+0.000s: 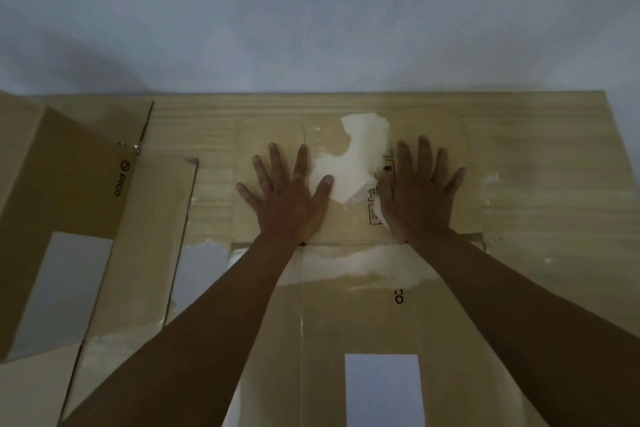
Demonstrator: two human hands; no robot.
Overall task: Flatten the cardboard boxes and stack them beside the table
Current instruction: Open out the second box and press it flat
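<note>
Flattened cardboard box (349, 225): lying on wooden tabletop (536, 156), centre, torn label patch (356, 156) showing on upper panel. Left hand (291, 194) and right hand (419, 191): pressing palms-down on that panel, fingers (273, 156) splayed wide, gripping nothing. Second box (69, 184): standing partly unfolded at left, touching tabletop edge. Recommended handling: bearing down evenly across fold line (346, 244), sliding palms outward to settle creases, keeping flaps aligned before lifting for stacking.

1. The left cardboard box (69, 184) runs off the left edge.
2. The flattened box (346, 305) is cut off by the bottom edge.
3. The right hand (420, 194) covers most of a printed label (375, 199); its text is unreadable.
</note>
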